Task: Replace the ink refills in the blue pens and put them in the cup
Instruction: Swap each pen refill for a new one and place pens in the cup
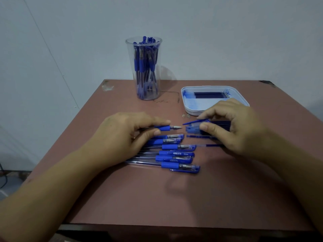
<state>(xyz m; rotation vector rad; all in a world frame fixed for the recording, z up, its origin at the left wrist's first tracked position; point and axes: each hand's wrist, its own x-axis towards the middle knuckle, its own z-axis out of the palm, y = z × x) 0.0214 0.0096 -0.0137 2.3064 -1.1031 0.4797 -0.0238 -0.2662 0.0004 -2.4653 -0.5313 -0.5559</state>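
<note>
We grip uncapped pen (164,127) w/ left hand (122,135); right hand (232,124) pinches blue cap (192,129). cup (129,55) well stocked; approx. six capped pens (176,153) left, we judge.

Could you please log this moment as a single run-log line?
left hand: holds uncapped pen | right hand: pinches cap | cap: not on pen | cup: holds pens

The lower half of the table (174,198) lies bare, an easy sweep from either side. At mid-frame a row of pens (176,153) fills the centre, with loose refills (199,136) just to its right. Higher up, the tall cup (143,70) and the tray (185,102) stand apart, with a bare lane between them and more bare tabletop to the left of the cup.
</note>
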